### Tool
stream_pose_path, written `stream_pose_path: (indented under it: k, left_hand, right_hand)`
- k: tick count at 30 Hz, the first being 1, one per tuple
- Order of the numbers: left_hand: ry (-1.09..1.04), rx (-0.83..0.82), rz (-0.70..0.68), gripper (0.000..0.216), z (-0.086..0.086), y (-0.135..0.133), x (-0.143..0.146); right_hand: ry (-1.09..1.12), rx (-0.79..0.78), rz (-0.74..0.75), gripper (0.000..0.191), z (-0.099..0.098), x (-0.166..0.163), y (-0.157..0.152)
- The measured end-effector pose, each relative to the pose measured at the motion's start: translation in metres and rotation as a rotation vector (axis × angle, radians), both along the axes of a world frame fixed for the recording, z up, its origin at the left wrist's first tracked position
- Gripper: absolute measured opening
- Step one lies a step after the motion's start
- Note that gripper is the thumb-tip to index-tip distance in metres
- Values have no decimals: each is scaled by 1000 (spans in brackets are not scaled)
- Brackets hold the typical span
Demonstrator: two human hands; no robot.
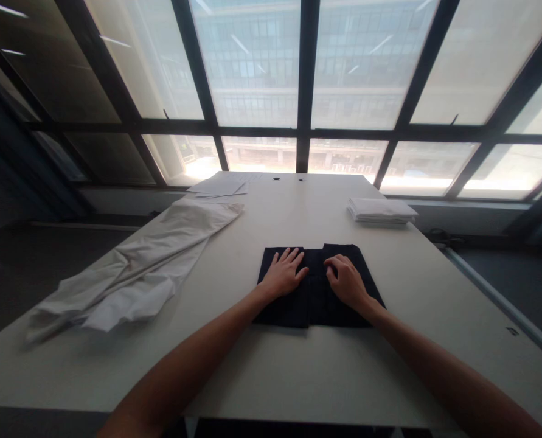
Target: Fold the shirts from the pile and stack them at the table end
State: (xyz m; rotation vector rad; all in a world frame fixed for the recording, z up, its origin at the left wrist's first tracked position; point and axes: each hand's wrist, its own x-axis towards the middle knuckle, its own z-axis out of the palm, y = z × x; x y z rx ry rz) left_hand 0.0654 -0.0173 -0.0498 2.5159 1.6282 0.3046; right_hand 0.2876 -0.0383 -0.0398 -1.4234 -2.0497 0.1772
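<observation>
A dark navy folded cloth (316, 310) lies flat on the white table in front of me, its left and right sides folded in over a narrower middle strip. My left hand (285, 274) rests flat on the left fold, fingers spread. On the right fold, my right hand (345, 280) has curled fingers, with the thumb close to the index finger at the fold's inner edge. They appear to pinch the cloth there, though the fingertips are partly hidden.
On the left of the white table (234, 377) lies a rumpled white cloth (138, 267). Sheets of paper (220, 184) are behind it. A folded white cloth stack (381, 210) sits at the right edge. Tall windows (257, 67) stand beyond the table's far end.
</observation>
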Motion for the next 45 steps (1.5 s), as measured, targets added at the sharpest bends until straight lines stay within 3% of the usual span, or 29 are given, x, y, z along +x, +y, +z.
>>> stream_pose_path:
  k: [2,5,9,12,15,20,23,27,33,38,41,45]
  left_hand:
    - [28,-11,-46,66,-1,-5,4]
    - [45,-10,-46,68,-3,-9,6]
    - [35,14,-21,67,-5,-10,6]
    - [26,18,-4,65,-4,-10,7]
    - [13,6,13,63,0,-9,8]
    - [-1,19,25,59,0,-8,9]
    - [-14,50,26,57,-4,-7,9]
    - [-43,83,20,53,-5,-8,8]
    - [-48,67,-207,53,-3,-12,8]
    - [-119,37,-238,50,-4,-14,6]
    - [-357,16,-167,46,0,-8,1]
    - [-808,-87,151,33,11,10,-17]
  right_hand:
    - [24,46,-47,27,0,16,10]
    - [11,3,-258,34,-3,54,29]
    - [67,-337,-377,39,-7,105,45]
    - [258,-625,-357,38,-6,119,46]
    - [388,-777,-306,40,3,118,38]
    - [646,-1024,49,43,24,113,23]
    - [799,-1019,155,48,34,109,18]
    - [876,-950,184,54,50,95,14]
    - [839,-864,157,60,81,59,11]
    - [798,-803,34,81,102,11,7]
    - [741,-776,13,85,108,-23,4]
    - [651,-727,9,85,101,-61,7]
